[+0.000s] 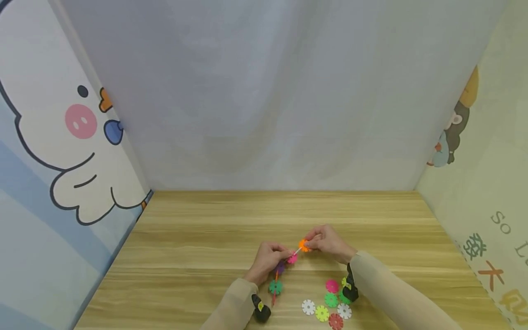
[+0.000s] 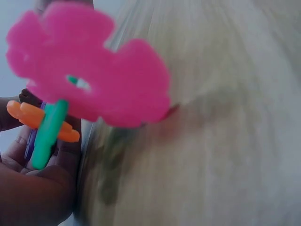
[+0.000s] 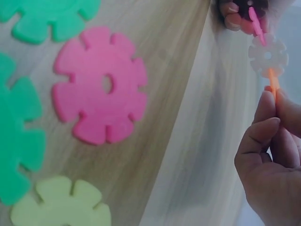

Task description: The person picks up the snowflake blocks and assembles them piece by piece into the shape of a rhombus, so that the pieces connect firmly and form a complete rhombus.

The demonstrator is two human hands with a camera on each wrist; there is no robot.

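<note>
A chain of slotted plastic snowflake discs stretches between the two hands, above the table. My left hand (image 1: 266, 260) grips it around the purple disc (image 1: 280, 267), beside a pink disc (image 1: 292, 258). Below that hand hang an orange disc (image 2: 32, 114) seen edge-on, a green disc (image 1: 275, 288) and a reddish-pink disc (image 2: 103, 80) at the end. At the chain's other end, my right hand (image 1: 327, 244) pinches an orange disc (image 1: 304, 245) between thumb and fingers. A white disc (image 3: 277, 54) links the pink and orange ones; its slots meet both edges.
Loose discs lie on the wooden table (image 1: 198, 229) near the right forearm: pink (image 1: 332, 286), green (image 1: 331, 300), white (image 1: 308, 307), yellow (image 1: 322, 313), red (image 1: 336, 321) and several more. The right wrist's black camera strap (image 1: 350, 288) partly covers some. A grey curtain (image 1: 268, 91) hangs behind.
</note>
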